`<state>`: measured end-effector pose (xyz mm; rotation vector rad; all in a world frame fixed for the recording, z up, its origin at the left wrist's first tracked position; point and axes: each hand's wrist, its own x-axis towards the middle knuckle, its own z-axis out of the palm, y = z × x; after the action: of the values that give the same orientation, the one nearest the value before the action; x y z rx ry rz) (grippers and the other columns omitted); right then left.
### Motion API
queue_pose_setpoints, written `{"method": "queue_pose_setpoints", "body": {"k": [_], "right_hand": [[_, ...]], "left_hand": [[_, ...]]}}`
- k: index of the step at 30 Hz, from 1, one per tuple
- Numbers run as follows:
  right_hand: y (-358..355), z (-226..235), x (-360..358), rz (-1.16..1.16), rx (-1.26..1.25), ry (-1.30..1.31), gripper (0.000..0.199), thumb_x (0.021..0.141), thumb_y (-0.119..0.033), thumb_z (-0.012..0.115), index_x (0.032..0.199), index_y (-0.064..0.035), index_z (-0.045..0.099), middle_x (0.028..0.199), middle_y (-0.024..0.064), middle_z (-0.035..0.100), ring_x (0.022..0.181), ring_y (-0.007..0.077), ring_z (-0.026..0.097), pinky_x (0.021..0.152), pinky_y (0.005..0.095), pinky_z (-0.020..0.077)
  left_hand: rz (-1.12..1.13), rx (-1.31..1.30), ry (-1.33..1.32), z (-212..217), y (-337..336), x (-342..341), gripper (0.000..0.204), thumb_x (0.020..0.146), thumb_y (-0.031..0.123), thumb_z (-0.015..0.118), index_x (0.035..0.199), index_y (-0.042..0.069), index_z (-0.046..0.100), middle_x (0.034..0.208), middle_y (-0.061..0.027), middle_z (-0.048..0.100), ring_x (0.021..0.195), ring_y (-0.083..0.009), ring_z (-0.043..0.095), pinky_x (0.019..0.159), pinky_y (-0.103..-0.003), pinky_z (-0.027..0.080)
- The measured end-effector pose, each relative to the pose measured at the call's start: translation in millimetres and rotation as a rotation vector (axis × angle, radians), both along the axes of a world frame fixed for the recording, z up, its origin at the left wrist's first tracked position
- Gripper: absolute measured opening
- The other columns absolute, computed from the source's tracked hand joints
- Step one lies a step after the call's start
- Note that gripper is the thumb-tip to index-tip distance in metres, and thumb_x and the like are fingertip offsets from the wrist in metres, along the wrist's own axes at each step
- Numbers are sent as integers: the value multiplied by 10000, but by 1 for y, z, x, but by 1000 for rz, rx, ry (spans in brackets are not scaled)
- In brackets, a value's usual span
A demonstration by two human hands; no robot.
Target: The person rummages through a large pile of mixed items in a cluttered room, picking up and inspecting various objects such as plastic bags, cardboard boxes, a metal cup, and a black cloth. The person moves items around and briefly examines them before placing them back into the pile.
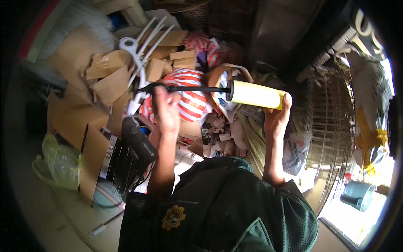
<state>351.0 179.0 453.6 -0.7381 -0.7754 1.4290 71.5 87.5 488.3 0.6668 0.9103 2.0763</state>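
The yellow hand pump (pixel 255 94) is held up level in front of the person, above the clutter. The left hand (pixel 165 110) is closed around its black T-handle (pixel 152 87), with the black rod drawn out of the barrel; the right hand (pixel 277 118) grips the barrel's far end. Behind it, a red-and-white striped bag (pixel 191 101) sits bulging among stacked cardboard boxes (pixel 110 75), contents hidden. A wire basket (pixel 331 122) stands right; a green plastic bag (pixel 58 161) lies left.

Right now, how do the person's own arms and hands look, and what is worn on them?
Both hands, left hand and right hand, are bare, without gloves. The forearms are uncovered. A dark green short-sleeved shirt covers the upper arms, and it bears a round yellow emblem.
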Motion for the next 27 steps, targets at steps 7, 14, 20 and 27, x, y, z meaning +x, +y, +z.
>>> {"method": "queue_pose_setpoints", "body": {"k": [7, 14, 20, 27], "right_hand": [[-43, -5, -58, 228, -55, 56, 497, 942, -526, 499, 1210, -108, 523, 1075, 40, 582, 943, 160, 587, 788, 287, 493], [-34, 80, -104, 205, 404, -162, 606, 989, -531, 356, 1262, -4, 478, 1163, 117, 542, 1107, 232, 538, 955, 378, 430], [-95, 33, -185, 637, 496, -136, 567, 932, -510, 538, 1211, -23, 451, 1132, 111, 497, 1080, 211, 488, 977, 367, 368], [-107, 93, -231, 655, 686, -102, 681, 909, -556, 555, 1258, 13, 420, 1135, 126, 486, 1071, 232, 509, 953, 375, 403]], "left_hand": [[75, -142, 491, 35, -30, 22, 272, 986, 332, 537, 1053, 73, 581, 862, 16, 539, 804, -63, 479, 733, -234, 397], [660, 212, 262, 128, -158, -57, 359, 976, 391, 499, 1025, 41, 568, 997, -63, 591, 930, -158, 544, 891, -336, 410], [808, -110, 34, 68, -176, -50, 341, 1007, 408, 467, 1078, 89, 565, 1005, 14, 529, 793, -62, 432, 722, -232, 366], [986, -22, 232, 125, -270, -96, 430, 1022, 443, 399, 1025, 56, 587, 930, -15, 563, 875, -104, 507, 796, -266, 388]]}}
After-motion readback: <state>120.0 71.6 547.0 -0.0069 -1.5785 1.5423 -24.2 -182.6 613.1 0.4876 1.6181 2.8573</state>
